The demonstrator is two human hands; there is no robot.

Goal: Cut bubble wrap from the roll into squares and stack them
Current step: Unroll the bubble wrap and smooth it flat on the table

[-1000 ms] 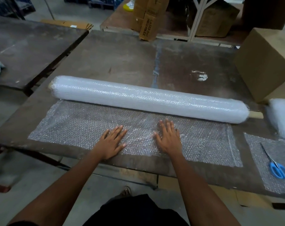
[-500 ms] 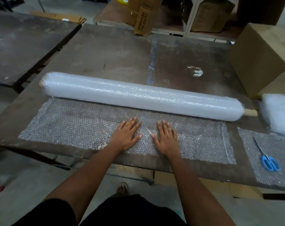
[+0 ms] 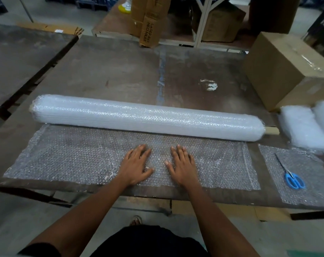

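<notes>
The worn table (image 3: 120,71) runs out ahead of my hands, and across it, just beyond my fingertips, lies the bubble wrap roll (image 3: 146,117), long and white, its cardboard core (image 3: 271,130) poking out at the end far to my right. From the roll an unrolled sheet (image 3: 64,160) comes toward me and lies flat to the near edge, and both my hands rest on it, palms down.

My left hand (image 3: 137,165) is flat, fingers straight and a little fanned, thumb angled out toward the other hand; it holds nothing, it only presses the sheet. My right hand (image 3: 183,166) does the same, fingers straight and close together, thumb out to the left. The two are near each other, not touching.

Well off to the right of my right hand sits a cut square (image 3: 309,193), apart from the sheet, with the blue-handled scissors (image 3: 292,176) lying on it. Beyond that are folded bundles of wrap (image 3: 304,128) and a cardboard box (image 3: 287,71).

A second ago my left hand sat farther left and nearer the table edge (its fingers angled rightward); now it has slid in beside the right one. The roll keeps its place.
</notes>
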